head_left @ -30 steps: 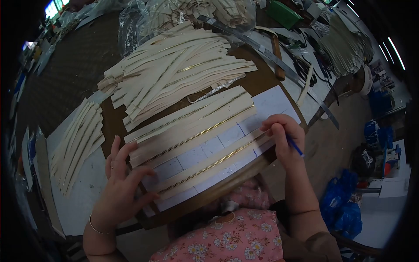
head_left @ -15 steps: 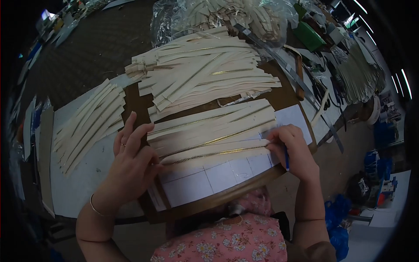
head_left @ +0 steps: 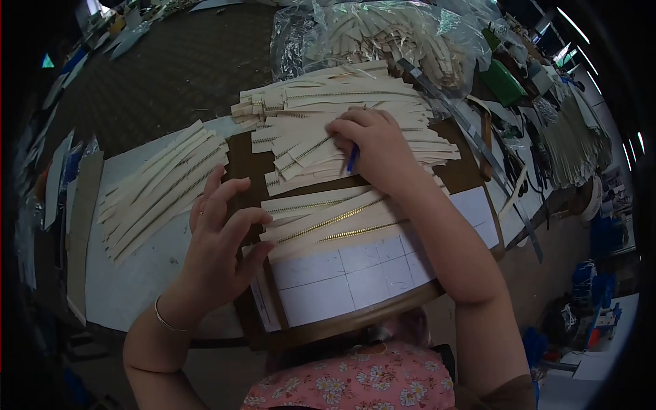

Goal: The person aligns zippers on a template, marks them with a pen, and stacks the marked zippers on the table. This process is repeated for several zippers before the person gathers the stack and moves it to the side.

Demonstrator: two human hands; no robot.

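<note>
Strong fisheye bends the view, with black vignette at the corners; light is dim and bluish, from ceiling strip lights [head_left: 566, 15] at upper right; plastic bag [head_left: 383, 34] shows glare; edges smear, centre stays fairly sharp.

Occlusions and crops, head view.
I see only a short stretch of the blue pen [head_left: 352, 158] under the right hand [head_left: 372, 147]. The forearm covers the right ends of the laid-out zippers [head_left: 321, 222]. The plastic bag [head_left: 383, 31] is cropped at the top edge. Bench items at the upper right are too small to identify.

Right hand [head_left: 372, 147], gripping a blue pen [head_left: 352, 158], rests on the zipper pile [head_left: 342, 116].
</note>
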